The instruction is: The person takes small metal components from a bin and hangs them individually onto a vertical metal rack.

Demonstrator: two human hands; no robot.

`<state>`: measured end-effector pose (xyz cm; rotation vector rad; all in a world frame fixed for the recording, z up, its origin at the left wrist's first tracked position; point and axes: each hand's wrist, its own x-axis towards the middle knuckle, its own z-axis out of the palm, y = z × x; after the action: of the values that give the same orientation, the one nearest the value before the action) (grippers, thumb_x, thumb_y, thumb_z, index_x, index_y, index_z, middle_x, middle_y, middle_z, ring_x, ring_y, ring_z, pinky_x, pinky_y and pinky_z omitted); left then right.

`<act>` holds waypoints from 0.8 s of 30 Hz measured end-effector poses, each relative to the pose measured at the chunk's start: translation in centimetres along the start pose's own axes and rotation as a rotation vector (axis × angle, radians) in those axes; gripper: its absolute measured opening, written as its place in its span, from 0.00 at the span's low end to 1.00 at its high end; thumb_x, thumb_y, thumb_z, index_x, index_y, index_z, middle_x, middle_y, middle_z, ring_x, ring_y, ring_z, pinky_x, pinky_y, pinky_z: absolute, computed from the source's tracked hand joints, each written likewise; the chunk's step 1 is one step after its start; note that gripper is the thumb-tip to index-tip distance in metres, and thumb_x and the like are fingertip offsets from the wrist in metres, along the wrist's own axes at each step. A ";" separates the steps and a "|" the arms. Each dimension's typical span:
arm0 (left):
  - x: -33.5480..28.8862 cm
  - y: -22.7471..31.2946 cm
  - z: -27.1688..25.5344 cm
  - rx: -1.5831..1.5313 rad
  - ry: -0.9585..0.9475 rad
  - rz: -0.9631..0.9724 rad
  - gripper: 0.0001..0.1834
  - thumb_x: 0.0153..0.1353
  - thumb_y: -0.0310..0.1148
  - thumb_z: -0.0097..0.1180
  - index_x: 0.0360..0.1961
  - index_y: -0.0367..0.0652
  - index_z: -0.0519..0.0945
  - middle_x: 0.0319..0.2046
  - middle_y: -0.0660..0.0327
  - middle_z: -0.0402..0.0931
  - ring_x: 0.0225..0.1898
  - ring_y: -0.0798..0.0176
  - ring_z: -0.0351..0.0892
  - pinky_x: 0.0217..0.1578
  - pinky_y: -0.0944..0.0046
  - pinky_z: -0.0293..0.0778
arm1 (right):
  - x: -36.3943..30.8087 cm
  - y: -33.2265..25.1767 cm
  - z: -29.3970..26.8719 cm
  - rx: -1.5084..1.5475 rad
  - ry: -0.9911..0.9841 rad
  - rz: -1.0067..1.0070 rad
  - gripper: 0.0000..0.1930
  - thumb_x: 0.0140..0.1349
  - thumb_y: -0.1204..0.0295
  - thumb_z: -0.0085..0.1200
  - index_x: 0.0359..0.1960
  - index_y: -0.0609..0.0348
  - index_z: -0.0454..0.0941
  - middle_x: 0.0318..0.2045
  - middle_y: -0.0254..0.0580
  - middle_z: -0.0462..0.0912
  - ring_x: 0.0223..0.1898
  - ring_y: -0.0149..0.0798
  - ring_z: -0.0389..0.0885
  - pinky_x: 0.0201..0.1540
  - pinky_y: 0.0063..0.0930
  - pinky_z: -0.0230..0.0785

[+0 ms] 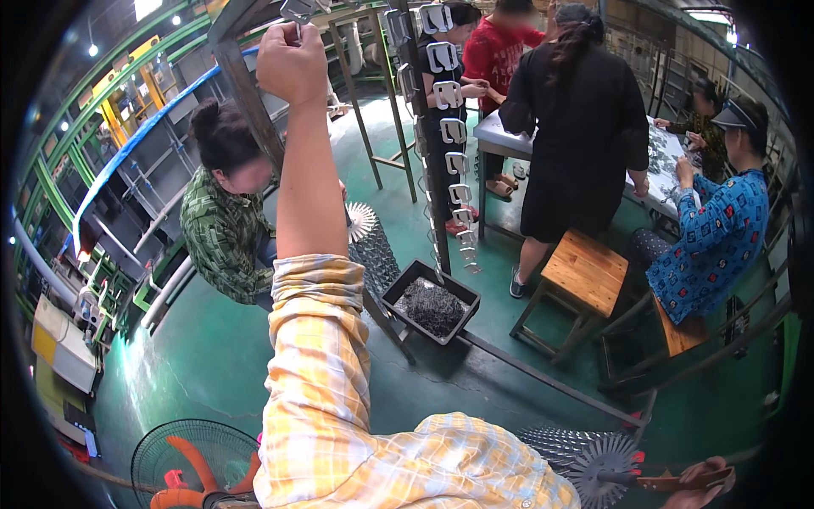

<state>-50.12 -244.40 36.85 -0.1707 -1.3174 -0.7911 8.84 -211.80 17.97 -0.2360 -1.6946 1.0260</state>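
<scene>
My left hand (292, 61) is raised high at the upper left, its fingers closed in a pinch. A small silver metal piece (300, 10) rises from the fingertips, cut off by the top edge. Beside the hand runs a dark metal frame bar (246, 93). At the lower right, partly cut off, is what looks by its place like my right hand (708, 490). It is close to a brown strap-like piece (670, 481); its grip is unclear. Next to that is a spiked round rack (600, 475) of many thin metal parts.
Metal brackets (447, 95) hang down a dark post. Below stands a black tray (459, 329) of small dark parts. A person in green (225, 229) sits left; other people gather round a table (506, 140). A wooden stool (587, 270) and an orange-bladed fan (191, 465) stand nearby.
</scene>
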 end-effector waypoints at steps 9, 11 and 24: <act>-1.2 0.3 0.8 -0.107 0.134 0.056 0.06 0.41 0.31 0.59 0.17 0.42 0.74 0.14 0.66 0.70 0.16 0.66 0.69 0.20 0.67 0.65 | -0.7 -0.2 0.1 0.051 0.091 0.032 0.17 0.59 0.51 0.36 0.39 0.50 0.55 0.27 0.57 0.71 0.11 0.37 0.66 0.10 0.25 0.62; -1.3 0.3 0.8 -0.143 0.148 0.032 0.07 0.41 0.31 0.59 0.17 0.43 0.74 0.14 0.66 0.69 0.16 0.66 0.68 0.20 0.67 0.64 | -0.7 -0.3 0.0 0.040 0.049 0.012 0.16 0.59 0.51 0.36 0.38 0.49 0.56 0.27 0.57 0.71 0.11 0.37 0.66 0.10 0.25 0.61; -2.4 0.0 1.3 -0.120 0.127 0.134 0.08 0.42 0.32 0.60 0.18 0.40 0.75 0.14 0.66 0.69 0.15 0.70 0.66 0.19 0.69 0.64 | -0.9 -0.3 0.3 -0.003 0.079 -0.023 0.15 0.61 0.53 0.35 0.37 0.49 0.55 0.25 0.57 0.71 0.10 0.36 0.64 0.09 0.25 0.60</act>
<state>-51.22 -242.66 35.09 -0.2967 -1.1277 -0.7551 9.04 -212.68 17.58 -0.2555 -1.6243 0.9852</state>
